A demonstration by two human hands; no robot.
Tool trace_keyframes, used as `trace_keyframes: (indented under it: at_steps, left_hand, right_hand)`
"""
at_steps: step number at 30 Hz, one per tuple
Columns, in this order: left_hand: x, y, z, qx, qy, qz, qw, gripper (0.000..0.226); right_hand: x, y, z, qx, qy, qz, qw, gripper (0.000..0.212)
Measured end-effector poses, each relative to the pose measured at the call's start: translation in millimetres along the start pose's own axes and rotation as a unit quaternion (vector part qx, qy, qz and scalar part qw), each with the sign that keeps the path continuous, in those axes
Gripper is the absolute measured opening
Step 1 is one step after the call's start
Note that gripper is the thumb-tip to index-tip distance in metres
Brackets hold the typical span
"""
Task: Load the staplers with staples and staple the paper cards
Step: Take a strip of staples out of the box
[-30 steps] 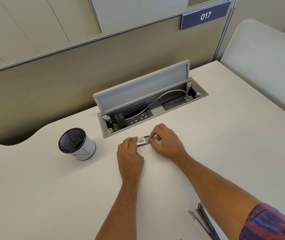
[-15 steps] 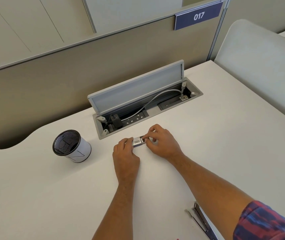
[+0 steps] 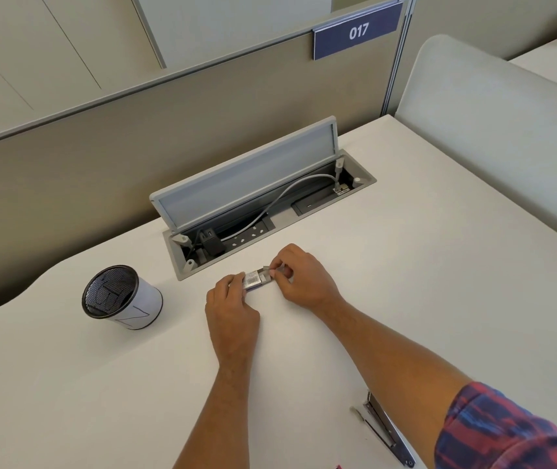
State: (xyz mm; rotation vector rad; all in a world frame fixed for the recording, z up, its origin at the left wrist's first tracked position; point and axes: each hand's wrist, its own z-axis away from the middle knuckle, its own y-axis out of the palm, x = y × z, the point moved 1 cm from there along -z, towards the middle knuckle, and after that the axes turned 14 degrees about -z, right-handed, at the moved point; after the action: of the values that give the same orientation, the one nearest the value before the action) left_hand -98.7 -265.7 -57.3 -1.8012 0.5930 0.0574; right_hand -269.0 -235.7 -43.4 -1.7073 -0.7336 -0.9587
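Observation:
A small staple box [image 3: 253, 280] lies on the white desk [image 3: 422, 282], just in front of the cable tray. My left hand [image 3: 231, 313] pins the box's left end with its fingertips. My right hand [image 3: 299, 277] pinches the box's inner tray [image 3: 265, 270], which sticks out of the right end. A metal stapler [image 3: 385, 431] lies swung open at the desk's near right, partly under my right forearm. No paper cards are in view.
A black mesh pen cup [image 3: 121, 297] wrapped in white paper stands at the left. An open cable tray [image 3: 270, 225] with a raised lid, a plug and a grey cable is sunk into the desk behind my hands. Beige partitions close off the back and right.
My right hand has drawn the inner tray a little out of the box to the right. The left hand has kept its hold. The camera shifted slightly.

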Motion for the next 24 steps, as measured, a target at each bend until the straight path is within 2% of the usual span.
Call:
trace_keyframes:
  at_steps: [7, 16, 24]
  left_hand:
    - [-1.5, 0.0, -1.3, 0.002, 0.002, -0.008, 1.000, 0.047]
    - [-1.5, 2.2, -1.2, -0.010, 0.006, -0.018, 1.000, 0.049]
    - [-0.9, 2.2, 1.7, -0.006, 0.012, -0.039, 0.999, 0.048]
  right_hand:
    - [-4.4, 2.0, 2.2, 0.011, -0.013, -0.024, 1.000, 0.006]
    - [-7.5, 5.8, 1.2, 0.057, -0.110, 0.021, 0.992, 0.007]
    - [-7.0, 7.9, 5.4, 0.084, -0.150, 0.027, 0.985, 0.011]
